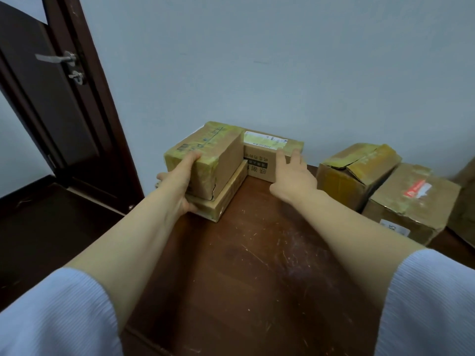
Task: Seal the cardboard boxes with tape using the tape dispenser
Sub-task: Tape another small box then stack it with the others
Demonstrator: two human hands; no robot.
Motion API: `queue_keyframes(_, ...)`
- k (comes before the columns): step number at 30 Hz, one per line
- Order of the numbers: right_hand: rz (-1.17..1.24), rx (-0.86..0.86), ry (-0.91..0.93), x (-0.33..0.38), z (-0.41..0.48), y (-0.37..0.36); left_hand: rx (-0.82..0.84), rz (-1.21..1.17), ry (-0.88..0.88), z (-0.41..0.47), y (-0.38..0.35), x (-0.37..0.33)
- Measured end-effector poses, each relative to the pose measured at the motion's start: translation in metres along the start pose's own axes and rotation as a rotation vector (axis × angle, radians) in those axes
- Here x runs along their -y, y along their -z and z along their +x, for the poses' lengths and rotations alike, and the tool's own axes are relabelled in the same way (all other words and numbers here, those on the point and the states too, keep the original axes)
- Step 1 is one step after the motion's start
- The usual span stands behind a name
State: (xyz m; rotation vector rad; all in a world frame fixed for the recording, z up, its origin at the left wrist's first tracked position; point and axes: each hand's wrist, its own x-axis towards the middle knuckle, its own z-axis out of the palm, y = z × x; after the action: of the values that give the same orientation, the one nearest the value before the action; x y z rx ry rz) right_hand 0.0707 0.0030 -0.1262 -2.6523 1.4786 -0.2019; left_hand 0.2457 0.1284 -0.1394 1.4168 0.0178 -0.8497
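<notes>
Just left of centre in the frame, a small brown cardboard box wrapped in yellowish tape (205, 155) sits stacked on a flat brown cardboard box (226, 196) on the dark scratched wooden desk (257, 253), and a brown cardboard box with a white label (259, 160) stands just behind them against the wall. The left hand (180, 186) grips the near end of the taped box, fingers curled over its top. The right hand (293, 176) is spread open, straight fingertips against the labelled box's right end; both forearms stretch forward from pale blue sleeves.
</notes>
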Motion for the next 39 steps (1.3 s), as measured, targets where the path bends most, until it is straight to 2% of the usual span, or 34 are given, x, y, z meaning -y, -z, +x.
queue_keyframes(6,0.01,-0.103,0.108,-0.012,-0.036,0.019,-0.132,0.106,-0.074,-0.045,-0.019,0.0)
queue_keyframes(10,0.009,-0.146,0.155,-0.023,-0.062,0.027,-0.249,0.362,-0.291,-0.081,-0.034,0.013)
queue_keyframes(12,0.01,-0.168,0.168,-0.031,-0.074,0.031,-0.247,0.47,-0.425,-0.099,-0.047,0.023)
queue_keyframes(19,0.018,-0.266,0.168,-0.074,-0.117,0.045,0.056,0.725,-0.758,-0.146,-0.1,0.061)
queue_keyframes(23,0.004,-0.355,0.138,-0.112,-0.137,0.047,0.208,0.875,-0.794,-0.153,-0.131,0.078)
queue_keyframes(27,-0.06,-0.36,0.052,-0.15,-0.146,0.044,0.258,0.977,-0.806,-0.153,-0.156,0.085)
queue_keyframes(31,-0.091,-0.291,-0.032,-0.171,-0.145,0.038,0.343,1.102,-0.914,-0.15,-0.179,0.094)
queue_keyframes(35,0.053,-0.163,-0.099,-0.185,-0.137,0.03,0.392,1.19,-1.014,-0.144,-0.198,0.102)
queue_keyframes(39,0.19,-0.181,-0.072,-0.193,-0.138,0.024,0.381,1.072,-1.174,-0.149,-0.201,0.117)
